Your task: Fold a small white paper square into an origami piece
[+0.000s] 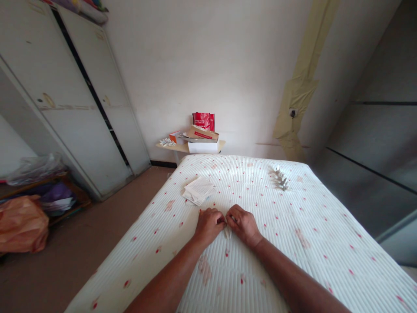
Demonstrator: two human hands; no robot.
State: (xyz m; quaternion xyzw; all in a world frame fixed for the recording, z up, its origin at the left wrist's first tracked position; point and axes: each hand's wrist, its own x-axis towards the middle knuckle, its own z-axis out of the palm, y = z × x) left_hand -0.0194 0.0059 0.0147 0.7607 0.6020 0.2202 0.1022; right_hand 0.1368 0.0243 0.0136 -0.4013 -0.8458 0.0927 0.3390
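Paper (227, 234), folded small, is pinched in fingertips of L hand (210, 224) & R hand (243, 224), both nearly closed, midway betw. L & R edges of surface (293, 271). Sheets (198, 190) lie beyond, nr L edge; grey folded pcs (280, 180) nr far R corner.

A small pale folded piece (227, 233) — narrow, partly hidden — is pinched between both hands (210, 224) (244, 225).

Bare left hand (210, 224) and bare right hand (243, 224) close together, fingers (216, 213) curled, pinching; both bare forearms (167, 271) converge from below.
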